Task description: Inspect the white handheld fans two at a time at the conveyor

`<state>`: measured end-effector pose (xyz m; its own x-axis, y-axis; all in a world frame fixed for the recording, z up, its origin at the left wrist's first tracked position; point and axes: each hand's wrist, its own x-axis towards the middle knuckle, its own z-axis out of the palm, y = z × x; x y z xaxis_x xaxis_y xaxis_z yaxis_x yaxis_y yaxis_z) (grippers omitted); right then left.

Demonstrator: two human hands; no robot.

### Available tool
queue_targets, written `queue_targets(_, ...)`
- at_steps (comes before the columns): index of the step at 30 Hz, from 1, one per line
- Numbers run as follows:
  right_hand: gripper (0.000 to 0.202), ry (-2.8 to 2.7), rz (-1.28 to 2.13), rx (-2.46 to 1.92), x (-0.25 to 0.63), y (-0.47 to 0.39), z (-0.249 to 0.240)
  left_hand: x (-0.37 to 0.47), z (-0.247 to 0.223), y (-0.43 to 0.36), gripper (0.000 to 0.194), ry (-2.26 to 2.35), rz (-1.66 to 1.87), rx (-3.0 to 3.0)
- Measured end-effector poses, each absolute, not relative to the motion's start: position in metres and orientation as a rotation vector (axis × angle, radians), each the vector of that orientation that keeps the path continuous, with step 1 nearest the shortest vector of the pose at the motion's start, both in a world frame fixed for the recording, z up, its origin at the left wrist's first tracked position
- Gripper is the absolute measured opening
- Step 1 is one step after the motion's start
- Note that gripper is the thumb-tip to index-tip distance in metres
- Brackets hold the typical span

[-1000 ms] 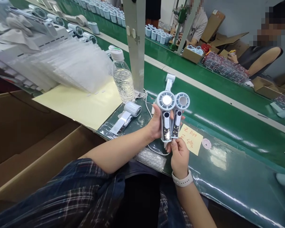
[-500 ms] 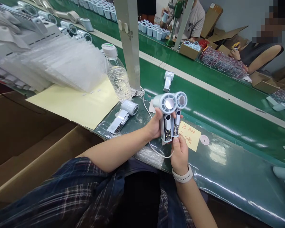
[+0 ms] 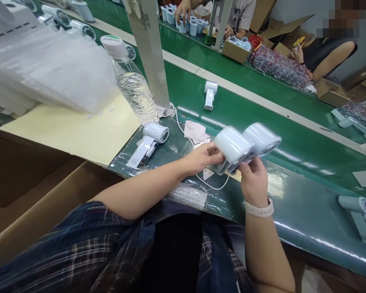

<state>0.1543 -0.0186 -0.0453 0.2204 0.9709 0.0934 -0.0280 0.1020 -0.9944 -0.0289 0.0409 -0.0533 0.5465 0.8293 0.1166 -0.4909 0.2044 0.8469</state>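
Note:
Two light blue handheld fans are held side by side above the bench, slightly blurred, their round heads tilted toward the right. My left hand [image 3: 205,158] grips the near fan [image 3: 234,144] from the left, thumb and fingers pressed on it. My right hand [image 3: 254,179], with a white watch band on the wrist, pinches the lower part of the fans near the far fan [image 3: 262,139]. Another fan [image 3: 156,132] with an open handle lies left of my hands on the dark green bench [image 3: 299,199]. One more fan [image 3: 210,94] rests on the green belt.
A water bottle [image 3: 134,87] stands by a metal post [image 3: 149,53]. Left are stacked plastic sleeves [image 3: 61,69] on yellow paper [image 3: 76,132]. A white cable [image 3: 183,132] crosses the bench. A fan [image 3: 355,205] lies at right. Two people work across the belt [image 3: 247,110].
Both fans have moved right with my hands and turned, so their front grilles and open handles no longer face the camera. The view has shifted slightly right.

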Motion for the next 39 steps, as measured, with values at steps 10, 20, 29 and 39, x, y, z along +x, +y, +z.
queue_targets(10,0.033,-0.773,1.115,-1.131,0.141,-0.026,-0.053,-0.036,-0.047,0.039,0.059,0.445,0.841,0.93)
queue_targets(20,0.033,-0.794,1.12,-1.099,0.138,-0.019,-0.059,-0.058,-0.035,0.026,0.04,0.527,0.939,1.219)
queue_targets(29,0.028,-0.73,1.206,-1.028,0.138,-0.024,-0.053,-0.048,-0.042,0.027,0.046,0.484,0.841,1.302)
queue_targets(39,0.025,-0.799,1.263,-1.014,0.14,-0.032,-0.05,-0.048,-0.044,0.028,0.047,0.482,0.92,1.259)
